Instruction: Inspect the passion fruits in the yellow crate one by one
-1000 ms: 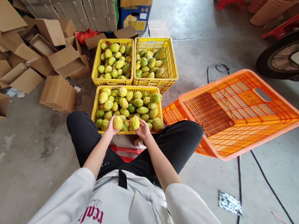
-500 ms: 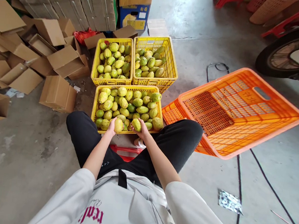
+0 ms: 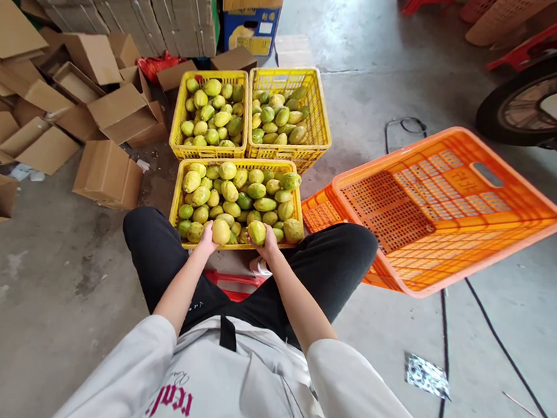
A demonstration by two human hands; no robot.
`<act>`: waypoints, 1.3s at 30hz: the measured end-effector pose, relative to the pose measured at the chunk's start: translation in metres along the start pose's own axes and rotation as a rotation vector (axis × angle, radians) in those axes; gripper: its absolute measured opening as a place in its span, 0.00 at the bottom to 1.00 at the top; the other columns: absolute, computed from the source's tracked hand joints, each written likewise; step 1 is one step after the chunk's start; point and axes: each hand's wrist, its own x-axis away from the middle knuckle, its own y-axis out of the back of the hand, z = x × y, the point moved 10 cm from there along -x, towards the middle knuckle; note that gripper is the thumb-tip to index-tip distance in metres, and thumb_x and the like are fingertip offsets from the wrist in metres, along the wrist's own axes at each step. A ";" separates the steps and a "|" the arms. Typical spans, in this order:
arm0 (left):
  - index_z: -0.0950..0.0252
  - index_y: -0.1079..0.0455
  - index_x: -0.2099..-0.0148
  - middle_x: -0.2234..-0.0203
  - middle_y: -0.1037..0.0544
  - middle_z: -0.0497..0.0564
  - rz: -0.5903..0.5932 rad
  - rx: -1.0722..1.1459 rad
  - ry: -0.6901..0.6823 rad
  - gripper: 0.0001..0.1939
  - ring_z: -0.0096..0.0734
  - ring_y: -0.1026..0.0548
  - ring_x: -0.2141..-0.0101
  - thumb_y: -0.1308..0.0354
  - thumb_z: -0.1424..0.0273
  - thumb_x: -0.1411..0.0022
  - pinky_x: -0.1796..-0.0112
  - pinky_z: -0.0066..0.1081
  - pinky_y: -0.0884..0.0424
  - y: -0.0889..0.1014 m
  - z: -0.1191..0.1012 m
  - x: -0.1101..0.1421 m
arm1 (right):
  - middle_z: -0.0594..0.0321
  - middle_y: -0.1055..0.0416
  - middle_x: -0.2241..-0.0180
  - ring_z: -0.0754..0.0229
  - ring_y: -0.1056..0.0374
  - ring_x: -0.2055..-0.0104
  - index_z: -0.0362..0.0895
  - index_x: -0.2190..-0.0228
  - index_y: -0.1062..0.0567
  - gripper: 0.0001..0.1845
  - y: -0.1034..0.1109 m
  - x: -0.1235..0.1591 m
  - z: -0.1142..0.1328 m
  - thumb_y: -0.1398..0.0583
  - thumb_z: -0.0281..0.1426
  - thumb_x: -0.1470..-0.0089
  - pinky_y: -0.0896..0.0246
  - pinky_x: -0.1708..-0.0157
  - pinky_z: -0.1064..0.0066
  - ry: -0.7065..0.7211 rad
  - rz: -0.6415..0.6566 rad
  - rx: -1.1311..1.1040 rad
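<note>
My left hand (image 3: pixel 207 238) is closed round a rounded yellow fruit (image 3: pixel 221 232). In my right hand (image 3: pixel 269 243) sits another yellow-green fruit (image 3: pixel 256 233), gripped by the fingers. Both hands are side by side over the near edge of the front yellow crate (image 3: pixel 176 207), between my knees. That crate is heaped with oval yellow-green fruits (image 3: pixel 265 205); I cannot tell their exact kind. Some fingers are hidden behind the held fruits.
Two more yellow crates, the left (image 3: pixel 179 151) and the right (image 3: pixel 326 124), hold similar fruits behind. A large orange crate (image 3: pixel 459 216) leans tilted at my right. Cardboard boxes (image 3: pixel 109 173) lie at left. A motorcycle wheel (image 3: pixel 517 95) and a black cable (image 3: pixel 508 349) are at right.
Both held fruits have turned a little in my hands, showing other sides. My hands have barely shifted; the crates and their contents stay as they were.
</note>
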 end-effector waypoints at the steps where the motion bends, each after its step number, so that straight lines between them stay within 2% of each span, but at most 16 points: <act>1: 0.66 0.31 0.40 0.63 0.17 0.58 -0.018 0.004 0.009 0.20 0.44 0.16 0.60 0.55 0.64 0.26 0.56 0.42 0.19 0.000 0.001 0.001 | 0.60 0.24 0.74 0.52 0.25 0.72 0.47 0.61 0.26 0.14 -0.001 0.001 0.002 0.42 0.44 0.38 0.26 0.76 0.62 0.008 0.011 -0.020; 3: 0.66 0.29 0.41 0.62 0.17 0.57 -0.017 0.015 0.022 0.18 0.44 0.17 0.59 0.50 0.65 0.27 0.54 0.43 0.19 -0.002 0.004 0.004 | 0.60 0.24 0.75 0.51 0.23 0.70 0.47 0.63 0.26 0.11 -0.006 0.003 0.006 0.42 0.41 0.39 0.24 0.74 0.62 0.025 0.049 -0.063; 6: 0.65 0.27 0.44 0.64 0.17 0.55 0.049 0.043 0.008 0.15 0.42 0.17 0.60 0.46 0.66 0.28 0.53 0.43 0.20 -0.010 0.002 0.008 | 0.59 0.24 0.75 0.51 0.22 0.68 0.45 0.65 0.25 0.09 -0.011 0.008 0.013 0.41 0.37 0.39 0.24 0.72 0.63 0.043 0.105 -0.092; 12: 0.63 0.27 0.48 0.67 0.18 0.51 0.091 0.067 -0.066 0.13 0.34 0.19 0.67 0.39 0.63 0.32 0.55 0.41 0.19 -0.008 -0.010 0.010 | 0.63 0.25 0.77 0.57 0.24 0.74 0.44 0.65 0.25 0.09 -0.010 0.008 0.011 0.39 0.37 0.38 0.30 0.80 0.72 0.007 0.106 -0.151; 16: 0.67 0.27 0.48 0.68 0.19 0.55 0.130 0.003 0.024 0.19 0.39 0.18 0.66 0.44 0.57 0.30 0.61 0.39 0.18 -0.009 0.000 0.008 | 0.60 0.24 0.76 0.56 0.25 0.75 0.44 0.66 0.26 0.10 -0.010 0.006 0.000 0.41 0.37 0.36 0.26 0.78 0.69 -0.088 0.121 -0.155; 19: 0.70 0.27 0.47 0.66 0.18 0.61 0.164 -0.013 0.076 0.25 0.40 0.19 0.67 0.49 0.53 0.29 0.67 0.35 0.20 -0.012 0.006 0.008 | 0.58 0.25 0.77 0.56 0.26 0.76 0.43 0.66 0.27 0.14 -0.005 0.004 -0.003 0.44 0.40 0.34 0.29 0.81 0.70 -0.106 0.084 -0.100; 25: 0.69 0.27 0.47 0.75 0.21 0.56 0.070 0.007 0.037 0.27 0.36 0.23 0.75 0.56 0.54 0.27 0.74 0.32 0.24 -0.004 -0.002 0.008 | 0.59 0.28 0.80 0.55 0.29 0.78 0.43 0.64 0.27 0.21 0.004 0.002 -0.002 0.50 0.44 0.30 0.31 0.82 0.69 -0.075 -0.025 -0.010; 29: 0.70 0.27 0.48 0.72 0.20 0.58 0.045 0.004 0.046 0.24 0.41 0.20 0.70 0.56 0.57 0.27 0.69 0.36 0.21 -0.001 0.000 0.006 | 0.58 0.28 0.79 0.54 0.29 0.78 0.42 0.62 0.27 0.22 0.009 0.000 -0.005 0.53 0.42 0.29 0.30 0.80 0.67 -0.091 -0.072 -0.017; 34: 0.69 0.26 0.47 0.67 0.18 0.59 -0.002 0.024 0.026 0.22 0.45 0.18 0.64 0.56 0.61 0.27 0.63 0.41 0.19 0.006 0.000 -0.001 | 0.57 0.26 0.77 0.52 0.27 0.76 0.43 0.59 0.27 0.20 0.008 -0.001 -0.005 0.55 0.39 0.30 0.27 0.77 0.63 -0.086 -0.067 -0.039; 39: 0.67 0.27 0.45 0.69 0.19 0.57 -0.031 0.057 0.012 0.22 0.44 0.17 0.64 0.56 0.62 0.27 0.61 0.40 0.20 0.012 0.000 -0.002 | 0.58 0.24 0.74 0.50 0.23 0.71 0.45 0.59 0.28 0.13 0.002 -0.001 -0.001 0.48 0.38 0.34 0.23 0.73 0.60 -0.033 0.000 -0.073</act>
